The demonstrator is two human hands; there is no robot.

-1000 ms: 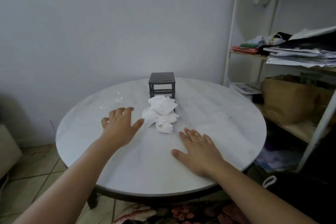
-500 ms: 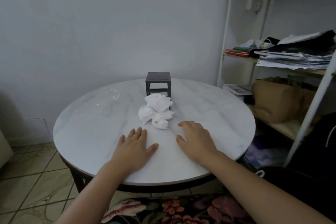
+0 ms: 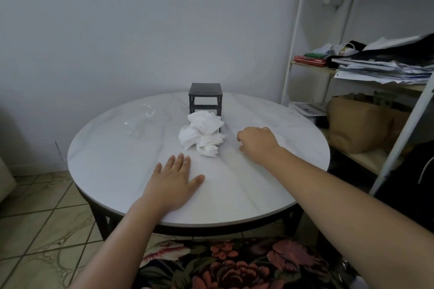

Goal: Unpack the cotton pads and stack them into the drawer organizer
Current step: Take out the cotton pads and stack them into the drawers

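A loose heap of white cotton pads (image 3: 203,135) lies in the middle of the round white marble table (image 3: 112,162). Just behind the heap stands a small black drawer organizer (image 3: 205,91), its lower front partly hidden by the pads. My left hand (image 3: 172,183) rests flat on the table, fingers straight, a short way in front of the heap. My right hand (image 3: 257,142) is to the right of the heap, apart from it, knuckles up and fingers loosely curled down. It holds nothing.
Crumpled clear plastic wrapping (image 3: 141,119) lies on the table's left side. A white shelf unit (image 3: 296,54) stands at the right with stacked papers (image 3: 385,65) and a brown paper bag (image 3: 357,122). A floral rug (image 3: 234,263) lies below the table's near edge.
My left hand came back toward me from beside the heap and settled flat on the table. My right hand rose from the table, slid forward to the right of the pads, and curled its fingers.
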